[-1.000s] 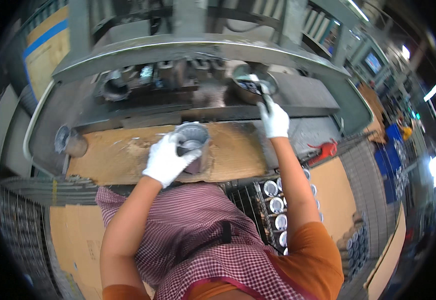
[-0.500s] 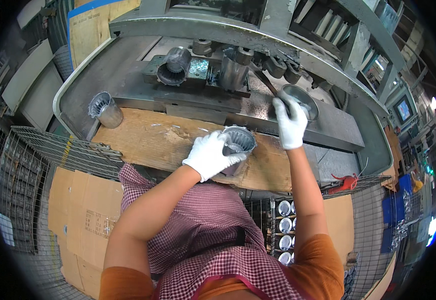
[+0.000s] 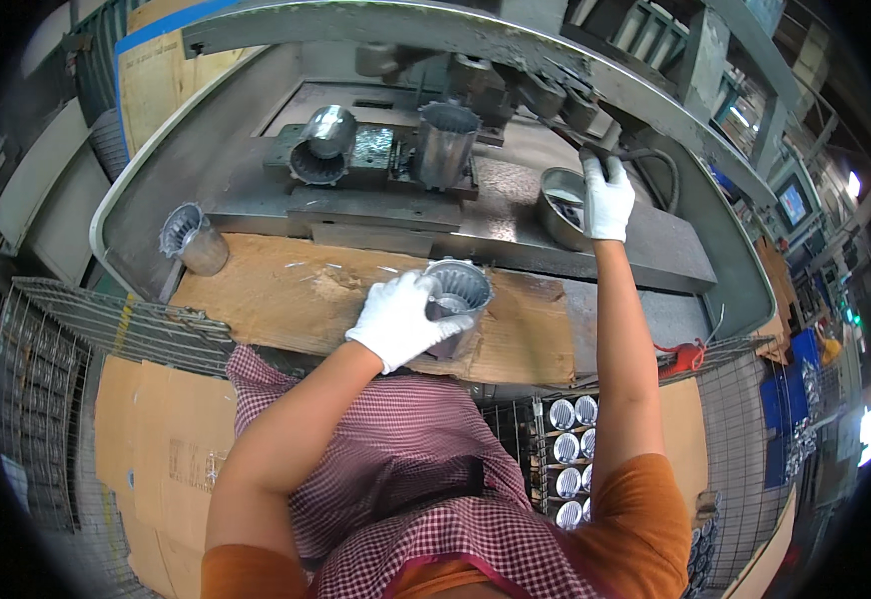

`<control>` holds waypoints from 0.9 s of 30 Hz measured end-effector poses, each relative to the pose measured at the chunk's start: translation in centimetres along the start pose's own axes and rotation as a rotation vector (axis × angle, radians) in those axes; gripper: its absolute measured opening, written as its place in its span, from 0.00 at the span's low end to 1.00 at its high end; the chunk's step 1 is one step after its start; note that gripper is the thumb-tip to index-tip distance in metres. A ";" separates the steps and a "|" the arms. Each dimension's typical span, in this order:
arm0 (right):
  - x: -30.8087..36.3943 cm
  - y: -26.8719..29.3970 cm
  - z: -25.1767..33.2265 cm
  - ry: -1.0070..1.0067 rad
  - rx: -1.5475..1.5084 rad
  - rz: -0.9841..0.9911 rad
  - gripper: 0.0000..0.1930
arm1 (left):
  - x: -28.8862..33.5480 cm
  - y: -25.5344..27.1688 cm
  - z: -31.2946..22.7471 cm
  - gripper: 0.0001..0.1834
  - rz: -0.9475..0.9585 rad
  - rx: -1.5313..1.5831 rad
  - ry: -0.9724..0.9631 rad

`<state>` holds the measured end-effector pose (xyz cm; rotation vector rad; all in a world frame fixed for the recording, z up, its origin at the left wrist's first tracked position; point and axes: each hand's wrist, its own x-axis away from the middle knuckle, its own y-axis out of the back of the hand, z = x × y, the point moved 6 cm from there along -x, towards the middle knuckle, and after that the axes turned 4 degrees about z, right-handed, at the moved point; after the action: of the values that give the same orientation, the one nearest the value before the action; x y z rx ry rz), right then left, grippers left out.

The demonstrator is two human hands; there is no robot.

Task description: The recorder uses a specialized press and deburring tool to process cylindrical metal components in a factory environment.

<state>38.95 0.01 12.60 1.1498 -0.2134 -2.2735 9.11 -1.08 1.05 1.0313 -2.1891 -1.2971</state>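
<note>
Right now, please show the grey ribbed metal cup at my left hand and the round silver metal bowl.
Grey ribbed metal cup (image 3: 467, 288), head view: ribbed inner wall.
Round silver metal bowl (image 3: 555, 227), head view: outer wall.

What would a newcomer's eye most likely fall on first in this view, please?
Probably the white-gloved left hand, gripping a ribbed metal cup at the wooden board near the centre. The white-gloved right hand also stands out, at the right side of the round metal bowl. Next might come the bright red tool, just right of the right forearm.
</note>
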 end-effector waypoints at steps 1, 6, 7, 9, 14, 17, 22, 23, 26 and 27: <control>-0.3 0.7 -0.9 -0.005 0.012 -0.014 0.16 | 0.0 0.2 -0.3 0.40 0.006 -0.001 -0.018; -0.7 3.6 -3.8 -0.082 0.005 -0.034 0.16 | 0.1 0.8 -0.4 0.38 -0.003 -0.049 -0.032; -0.3 4.0 -4.3 -0.111 0.041 -0.017 0.17 | 0.2 0.7 -0.5 0.38 0.014 -0.090 -0.041; 0.6 4.7 -5.8 -0.171 0.085 0.012 0.18 | 0.7 1.4 -1.2 0.36 -0.064 -0.118 -0.092; 3.9 4.9 -9.8 -0.293 0.253 0.185 0.21 | 2.7 2.0 -4.1 0.36 -0.319 -0.222 -0.610; 6.0 5.7 -7.7 -0.280 0.566 0.257 0.32 | 3.9 4.0 -5.1 0.35 -0.529 -0.221 -0.763; 11.2 8.0 -7.2 -0.064 0.488 -0.073 0.29 | 5.2 5.6 -5.9 0.30 -0.506 -0.102 -0.754; 12.6 7.6 -6.0 0.033 0.426 -0.090 0.27 | 5.4 5.8 -6.1 0.30 -0.505 -0.078 -0.772; 17.0 5.8 -3.5 -0.117 0.039 0.113 0.23 | 6.2 6.1 -6.0 0.33 -0.556 -0.080 -0.828; 18.5 5.0 -3.6 -0.239 -0.094 0.215 0.22 | 6.4 6.2 -6.1 0.34 -0.556 -0.092 -0.849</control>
<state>35.32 -14.02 -0.40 0.7669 -0.3040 -2.1998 6.46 -7.66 9.22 1.2564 -2.4319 -2.4191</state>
